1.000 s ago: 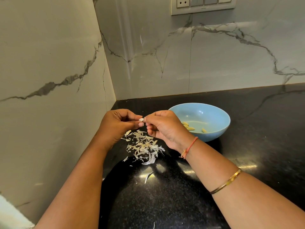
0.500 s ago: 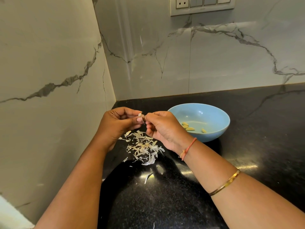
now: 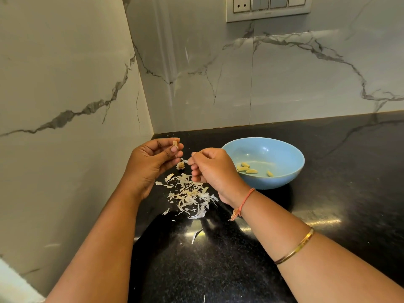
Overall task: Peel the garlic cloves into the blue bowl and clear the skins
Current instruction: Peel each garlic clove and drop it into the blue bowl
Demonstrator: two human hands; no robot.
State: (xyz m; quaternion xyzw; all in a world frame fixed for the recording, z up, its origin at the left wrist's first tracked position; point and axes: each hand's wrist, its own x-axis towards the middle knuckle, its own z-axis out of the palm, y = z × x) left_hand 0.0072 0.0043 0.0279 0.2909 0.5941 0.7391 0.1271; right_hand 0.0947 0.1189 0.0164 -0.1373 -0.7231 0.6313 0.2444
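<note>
My left hand [image 3: 150, 162] pinches a small garlic clove [image 3: 175, 143] between thumb and forefinger, above the counter's back left corner. Just to its right, my right hand [image 3: 209, 169] pinches a thin strip of skin [image 3: 184, 160] with curled fingers. A small brownish root bit [image 3: 180, 165] hangs between the hands. Below them a pile of pale garlic skins [image 3: 190, 197] lies on the black counter. The blue bowl [image 3: 284, 149] stands to the right and holds several peeled cloves [image 3: 248, 168].
The black stone counter [image 3: 328, 215] meets marble walls at left and back, forming a corner. A stray skin [image 3: 196, 234] lies nearer to me, with tiny flakes near the front. A switch plate [image 3: 269, 7] sits high on the back wall.
My hands have drawn apart; a strip of skin and the root bit have come away from the clove, which stays in my left fingers.
</note>
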